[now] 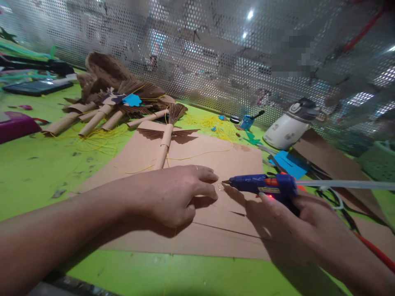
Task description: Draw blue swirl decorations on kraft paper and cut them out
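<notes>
My right hand (314,222) is closed round a blue hot glue gun (256,183), whose red light glows and whose clear glue stick juts out to the right. Its nozzle is at a small blob of clear glue (220,186) on a large sheet of brown paper (216,238). Resting palm down on that sheet, my left hand (175,193) has its bent fingers apart, the tips close to the nozzle. Nothing shows in its grasp. Just beyond it lies a rolled paper tube figure (166,137) with pleated fans and yellow thread.
Several similar paper figures (105,111) are heaped at the back left, near a phone (38,86). Loose yellow thread (212,125) lies at the back. A white bottle (286,127), blue paper (288,162) and a green basket (378,164) stand or lie right. Perforated metal (197,61) bounds the table.
</notes>
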Available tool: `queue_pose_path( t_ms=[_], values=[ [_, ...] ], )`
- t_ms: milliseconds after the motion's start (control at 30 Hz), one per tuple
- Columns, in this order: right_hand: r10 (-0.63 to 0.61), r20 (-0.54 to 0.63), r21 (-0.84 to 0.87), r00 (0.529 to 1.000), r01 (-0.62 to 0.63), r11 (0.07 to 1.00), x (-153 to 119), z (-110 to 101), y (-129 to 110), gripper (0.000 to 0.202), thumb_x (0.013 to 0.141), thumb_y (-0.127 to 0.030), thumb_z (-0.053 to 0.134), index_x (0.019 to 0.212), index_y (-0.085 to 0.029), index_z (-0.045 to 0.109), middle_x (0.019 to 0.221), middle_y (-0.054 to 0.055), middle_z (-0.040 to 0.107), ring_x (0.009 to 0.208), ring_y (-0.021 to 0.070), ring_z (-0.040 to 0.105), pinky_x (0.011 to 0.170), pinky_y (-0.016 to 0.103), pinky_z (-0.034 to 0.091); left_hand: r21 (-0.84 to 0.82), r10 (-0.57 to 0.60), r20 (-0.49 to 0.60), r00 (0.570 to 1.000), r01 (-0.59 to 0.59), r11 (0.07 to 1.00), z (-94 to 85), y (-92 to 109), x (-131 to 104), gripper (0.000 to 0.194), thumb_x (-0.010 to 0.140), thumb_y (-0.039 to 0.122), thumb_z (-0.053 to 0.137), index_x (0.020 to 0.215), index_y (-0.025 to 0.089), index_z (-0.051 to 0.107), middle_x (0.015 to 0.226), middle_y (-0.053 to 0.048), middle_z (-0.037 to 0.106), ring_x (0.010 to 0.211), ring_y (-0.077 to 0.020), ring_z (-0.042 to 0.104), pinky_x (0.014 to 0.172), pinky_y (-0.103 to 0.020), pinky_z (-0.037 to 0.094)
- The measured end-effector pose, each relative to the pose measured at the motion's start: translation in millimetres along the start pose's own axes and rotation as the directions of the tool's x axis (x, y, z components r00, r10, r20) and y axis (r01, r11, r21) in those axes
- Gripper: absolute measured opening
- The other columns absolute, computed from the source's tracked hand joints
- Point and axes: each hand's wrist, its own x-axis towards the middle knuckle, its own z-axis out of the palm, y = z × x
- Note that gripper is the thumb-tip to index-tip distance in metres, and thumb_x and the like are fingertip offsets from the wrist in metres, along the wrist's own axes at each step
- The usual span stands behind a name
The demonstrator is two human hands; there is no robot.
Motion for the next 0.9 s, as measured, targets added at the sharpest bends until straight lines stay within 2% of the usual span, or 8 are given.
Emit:
queue_pose_path(
  t_ms=[100, 200, 267, 433, 533, 733, 900],
  values=[
    [-0.023, -0.018, 0.010, 1.000, 0.024, 1.000, -1.9, -0.2, -1.9, 0.034, 0.092, -0.049, 0.058, 0.082, -0.029, 0.083, 0.062, 0.004, 0.077, 0.097, 0.0317, 0.079, 0.083, 0.038, 0.063, -0.010, 0.000, 0.003, 1.000, 0.000, 1.000, -0.6, -0.3, 0.3, 0.038, 0.077, -0.002, 0.057, 0.103, 0.019, 0.074, 0.156, -0.009, 0.053, 0.144, -0.0351, 0.050, 0.115, -0.041, 0.049],
    [-0.030, -0.024, 0.023, 0.999, 0.031, 0.999, -1.4, -2.2, -3.4, 0.038, 0.090, -0.049, 0.061, 0.058, -0.032, 0.071, 0.045, 0.002, 0.065, 0.097, 0.0325, 0.079, 0.084, 0.039, 0.063, -0.014, 0.012, 0.008, 1.000, -0.012, 1.000, -1.1, -0.6, 0.9, 0.037, 0.077, -0.001, 0.057, 0.103, 0.019, 0.074, 0.155, -0.010, 0.053, 0.143, -0.0347, 0.051, 0.114, -0.041, 0.049],
    [-0.030, -0.035, 0.044, 0.999, 0.031, 0.999, -0.4, -3.6, -4.2, 0.040, 0.089, -0.047, 0.063, 0.052, -0.032, 0.065, 0.041, 0.001, 0.059, 0.097, 0.0328, 0.079, 0.082, 0.038, 0.063, -0.009, 0.009, 0.007, 1.000, -0.009, 1.000, -0.9, -0.8, 0.9, 0.036, 0.076, -0.002, 0.057, 0.101, 0.018, 0.074, 0.155, -0.009, 0.054, 0.142, -0.0346, 0.052, 0.113, -0.040, 0.049],
    [-0.023, -0.018, 0.074, 1.000, 0.024, 0.997, -0.4, -3.8, -5.9, 0.033, 0.090, -0.047, 0.064, 0.064, -0.030, 0.075, 0.055, 0.004, 0.071, 0.096, 0.0333, 0.079, 0.076, 0.038, 0.064, 0.011, 0.009, -0.017, 1.000, -0.009, 1.000, 1.1, -1.3, -0.7, 0.044, 0.077, -0.001, 0.056, 0.110, 0.019, 0.076, 0.152, -0.012, 0.056, 0.140, -0.0360, 0.052, 0.106, -0.040, 0.053],
    [0.003, 0.004, 0.050, 1.000, -0.003, 0.999, -1.7, -2.2, -5.9, 0.034, 0.092, -0.049, 0.062, 0.073, -0.028, 0.080, 0.059, 0.004, 0.074, 0.092, 0.0329, 0.079, 0.074, 0.038, 0.064, 0.013, 0.017, -0.029, 0.999, -0.016, 1.000, 1.1, -1.1, -1.1, 0.042, 0.075, -0.002, 0.056, 0.106, 0.019, 0.076, 0.150, -0.011, 0.057, 0.138, -0.0358, 0.055, 0.104, -0.039, 0.053],
    [0.028, 0.025, 0.057, 0.999, -0.029, 0.998, -1.2, -0.6, -4.9, 0.035, 0.092, -0.051, 0.062, 0.081, -0.026, 0.083, 0.065, 0.005, 0.078, 0.093, 0.0317, 0.080, 0.082, 0.039, 0.064, 0.005, 0.006, -0.010, 1.000, -0.006, 1.000, 0.0, 0.6, 1.0, 0.035, 0.075, -0.003, 0.055, 0.096, 0.018, 0.073, 0.152, -0.010, 0.056, 0.135, -0.0336, 0.057, 0.107, -0.039, 0.051],
    [-0.007, 0.069, 0.187, 0.998, -0.006, 0.982, 0.5, 2.8, -6.2, 0.037, 0.092, -0.051, 0.063, 0.105, -0.024, 0.085, 0.092, 0.010, 0.085, 0.097, 0.0327, 0.080, 0.071, 0.037, 0.065, -0.010, 0.011, 0.002, 1.000, -0.011, 1.000, -0.3, -0.6, 1.3, 0.035, 0.077, -0.001, 0.055, 0.099, 0.018, 0.073, 0.154, -0.011, 0.054, 0.140, -0.0348, 0.053, 0.108, -0.039, 0.051]
  ],
)
